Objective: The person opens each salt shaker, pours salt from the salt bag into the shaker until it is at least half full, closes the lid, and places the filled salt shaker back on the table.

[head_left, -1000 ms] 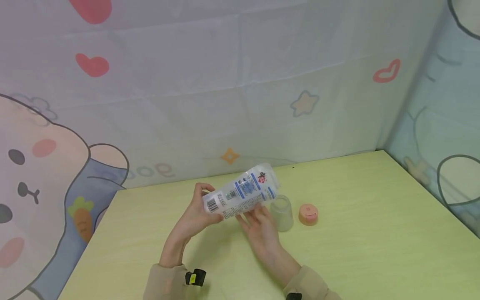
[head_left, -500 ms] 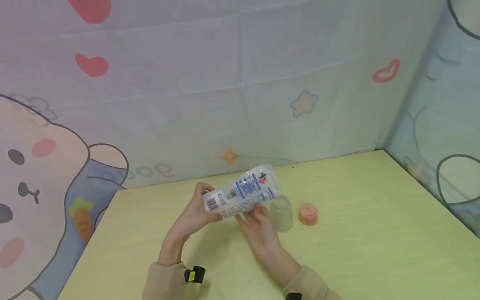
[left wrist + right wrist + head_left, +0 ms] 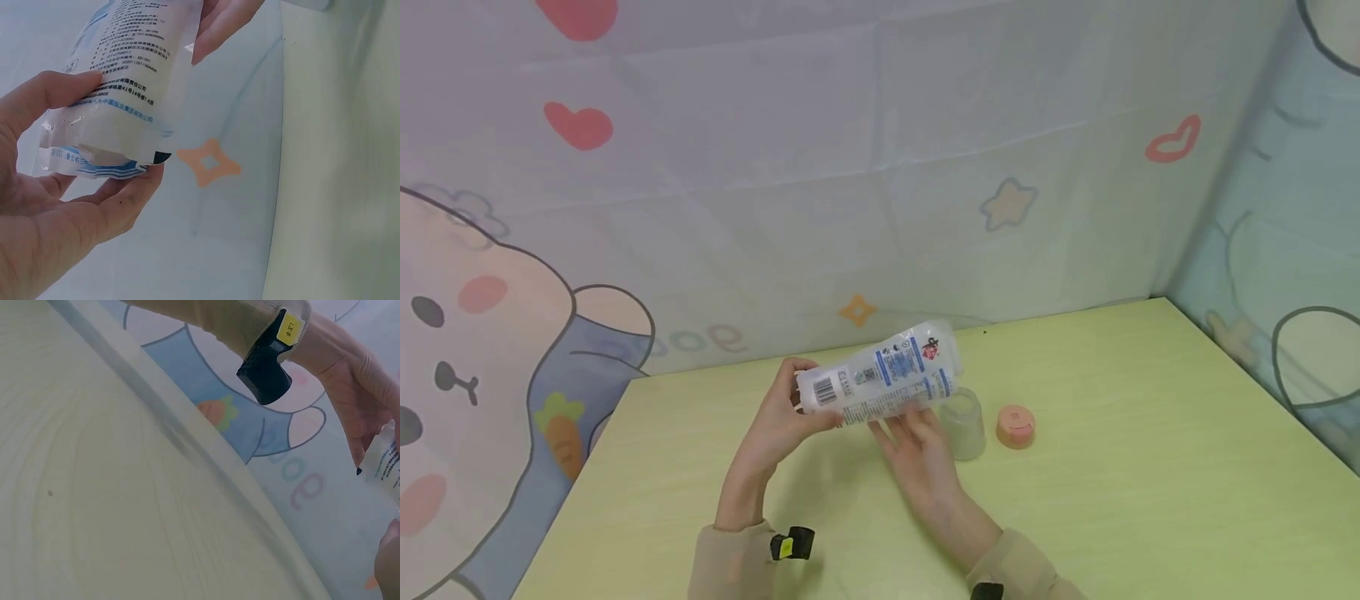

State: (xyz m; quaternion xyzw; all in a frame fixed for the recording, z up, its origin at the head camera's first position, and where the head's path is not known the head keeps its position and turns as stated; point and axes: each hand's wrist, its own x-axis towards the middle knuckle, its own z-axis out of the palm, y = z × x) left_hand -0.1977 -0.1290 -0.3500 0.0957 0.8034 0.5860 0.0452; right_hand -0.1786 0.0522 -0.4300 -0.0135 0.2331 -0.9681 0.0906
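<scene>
A white and blue printed salt bag (image 3: 880, 375) is held above the table, tilted with its far end up to the right. My left hand (image 3: 775, 425) grips its left end; in the left wrist view the thumb (image 3: 62, 87) lies on the printed face and the fingers (image 3: 131, 200) curl beneath the bottom edge. My right hand (image 3: 925, 462) is under the other end, palm up, with extended fingers supporting the bag's lower side. The bag overlaps a translucent cup (image 3: 964, 429), which stands upside down behind the right hand.
A round pink lidded container (image 3: 1016, 427) stands right of the cup. The yellow-green table (image 3: 1150, 467) ends at a cartoon-printed cloth backdrop (image 3: 775, 208). Black wrist cameras sit on both sleeves (image 3: 733, 558).
The left end of the bag has moved slightly left and up with the left hand, so the bag lies a little flatter. The right hand, cup and pink container stay about where they were.
</scene>
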